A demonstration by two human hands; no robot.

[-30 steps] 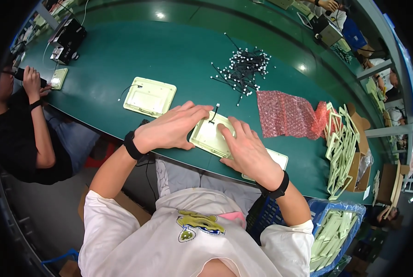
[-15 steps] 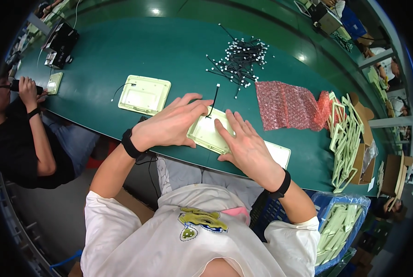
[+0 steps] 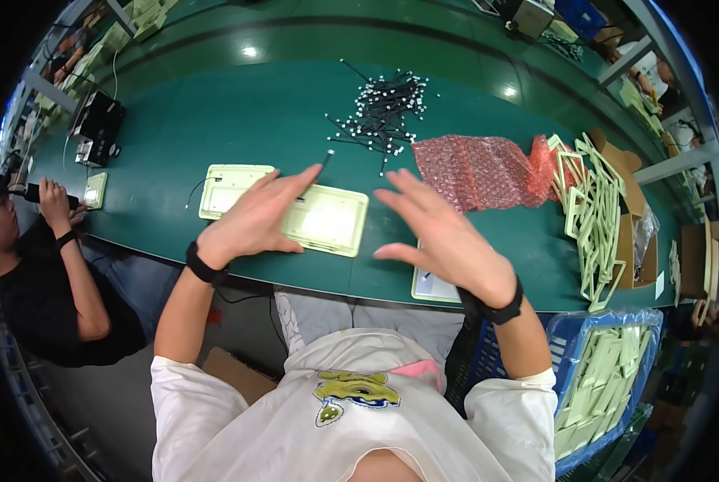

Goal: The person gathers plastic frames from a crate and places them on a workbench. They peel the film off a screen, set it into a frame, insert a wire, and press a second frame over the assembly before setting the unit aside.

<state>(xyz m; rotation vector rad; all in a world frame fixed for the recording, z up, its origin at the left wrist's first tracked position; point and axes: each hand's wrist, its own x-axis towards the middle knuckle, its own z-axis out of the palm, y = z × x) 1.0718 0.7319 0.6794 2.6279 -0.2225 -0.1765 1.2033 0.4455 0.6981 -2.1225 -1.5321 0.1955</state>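
Note:
A pale green rectangular plastic panel [image 3: 333, 218] lies on the green table in front of me, with a short black cable [image 3: 327, 163] rising from its left end. My left hand [image 3: 251, 215] is over that end, fingers stretched and thumb apart, hiding part of the panel; whether it touches is unclear. To the right of the panel my right hand [image 3: 452, 241] is raised with its fingers spread and nothing in it. Beneath it, a light flat piece [image 3: 432, 287] shows at the table's near edge. Behind my left hand lies a second pale green panel [image 3: 229, 178] with its own cable.
A pile of black cables with white connectors [image 3: 387, 108] lies farther back. Red bubble wrap [image 3: 476, 173] and stacked pale green frames [image 3: 592, 225] are on the right, beside a cardboard box [image 3: 637, 249]. A blue crate [image 3: 564, 329] stands below. A co-worker [image 3: 70, 281] sits left.
The panel has moved left, closer to the second panel. My right hand has come off it and spread, leaving a gap. My left hand has gone left with the panel. The view has shifted slightly.

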